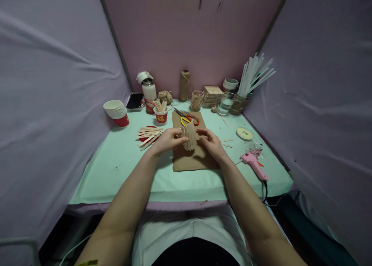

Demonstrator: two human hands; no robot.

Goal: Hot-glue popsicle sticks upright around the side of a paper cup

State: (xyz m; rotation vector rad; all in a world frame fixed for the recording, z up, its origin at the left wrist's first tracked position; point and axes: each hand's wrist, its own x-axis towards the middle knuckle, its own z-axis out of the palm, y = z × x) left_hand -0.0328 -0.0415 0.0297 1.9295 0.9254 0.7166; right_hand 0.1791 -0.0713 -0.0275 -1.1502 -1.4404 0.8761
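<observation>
A small piece made of wooden sticks side by side (189,136) is held above a brown cardboard sheet (186,162). My left hand (171,139) grips its left edge between thumb and fingers. Just right of the piece is my right hand (211,143), its thumb and fingers apart and nothing visible between them. Behind the piece, scissors with yellow and red handles (186,119) lie on the cardboard. Loose wooden sticks (149,134) are piled on a red dish at the left, and more sticks stand in a red paper cup (161,115).
A pink glue gun (255,166) lies at right, its cord over the front edge. Stacked paper cups (116,112) lie at left. Along the back are a twine roll (184,86), stacked wooden squares (212,96), a water cup (226,104) and white sticks (252,77).
</observation>
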